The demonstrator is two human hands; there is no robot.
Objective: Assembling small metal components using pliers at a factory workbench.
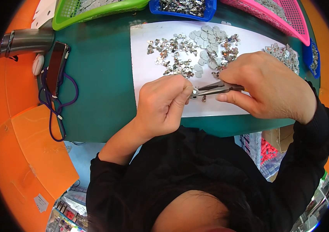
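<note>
- Black long-sleeved top (210, 154) is lying nearest the camera, below both hands.
- Left hand (160, 104) is pinching a small silvery metal part (194, 92); right hand (263, 87) is gripping slim steel pliers (217, 91), tips reaching that part; I cannot tell whether they are clamping it.
- Work on this 1 part seems to be going on; many small silvery fittings (178, 54) and flat grey plates (210, 36) are lying beyond the hands, apparently remaining.
- 1 stray fitting (204, 98) is lying between the hands, possibly crowding the pliers.
- Green basket (106, 12), blue basket (187, 17) and pink basket (276, 23) are standing farther beyond.
</note>
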